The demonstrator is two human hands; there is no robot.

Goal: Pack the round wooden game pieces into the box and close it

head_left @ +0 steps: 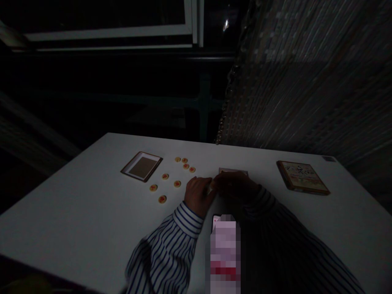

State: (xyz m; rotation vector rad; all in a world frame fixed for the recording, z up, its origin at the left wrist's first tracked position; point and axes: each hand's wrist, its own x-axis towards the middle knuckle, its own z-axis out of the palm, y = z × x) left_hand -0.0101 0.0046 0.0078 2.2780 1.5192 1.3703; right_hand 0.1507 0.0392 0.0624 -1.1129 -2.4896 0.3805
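My left hand (198,196) is closed, its thumb and forefinger pinched at a small pale edge too dim to name. Touching its fingertips, my right hand (235,183) is curled in shadow, and whatever it holds is hidden. Just behind the right hand lies a shallow box or tray (234,169), mostly covered by it. Left of my hands, several round wooden Chinese chess pieces lie loose on the white table (101,216). Among them are a near piece (162,199), a middle piece (177,184) and a piece (192,169) close behind my left hand.
An open flat box or lid (141,166) with a brown inside lies at the left. A closed box with a printed cover (303,176) is at the right. A phone (217,220), partly blurred out, sits in front of my hands. A bead curtain (290,81) hangs behind the table.
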